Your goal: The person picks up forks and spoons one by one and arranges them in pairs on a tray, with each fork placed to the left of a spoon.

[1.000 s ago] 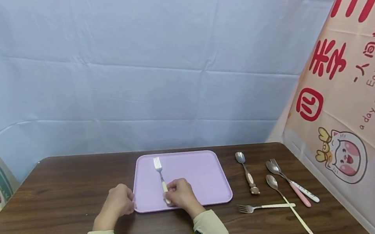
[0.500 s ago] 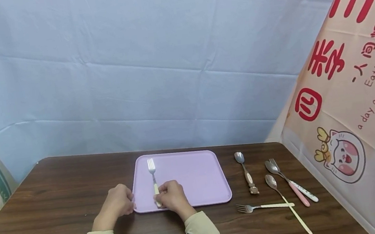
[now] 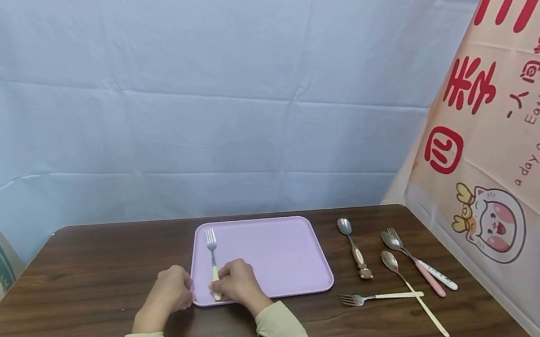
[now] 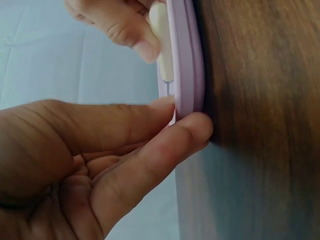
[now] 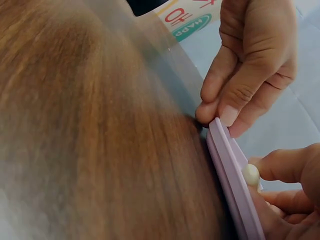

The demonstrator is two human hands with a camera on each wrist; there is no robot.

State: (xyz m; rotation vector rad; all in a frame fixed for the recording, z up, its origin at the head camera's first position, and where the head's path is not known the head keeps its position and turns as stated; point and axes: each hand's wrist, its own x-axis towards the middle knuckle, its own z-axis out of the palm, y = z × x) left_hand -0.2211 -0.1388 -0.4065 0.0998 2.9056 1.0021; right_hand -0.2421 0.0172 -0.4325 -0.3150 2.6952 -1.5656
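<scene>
A light purple tray [image 3: 277, 258] lies on the brown wooden table. On its left part is a fork [image 3: 212, 249] with a cream handle, tines pointing away from me. My right hand [image 3: 238, 282] pinches the fork's handle between thumb and fingers, low over the tray's near edge. In the right wrist view the rounded end of the fork handle [image 5: 251, 175] pokes out by the thumb. My left hand [image 3: 169, 289] grips the tray's near left corner, and the left wrist view shows its thumb [image 4: 125, 125] above the rim with a fingertip against the outer side.
Right of the tray lies a spoon [image 3: 359, 256] with a brown bear handle. A second cream-handled fork [image 3: 391, 296] is crossed by a cream-handled spoon [image 3: 420, 298]. Farther right, a spoon and a fork with pink and white handles [image 3: 433, 279] overlap. A pale cloth [image 3: 221, 112] hangs behind the table.
My right hand has slid left across the tray with the fork, which now stands nearer the tray's left edge and more upright in view. My left hand stays at the corner.
</scene>
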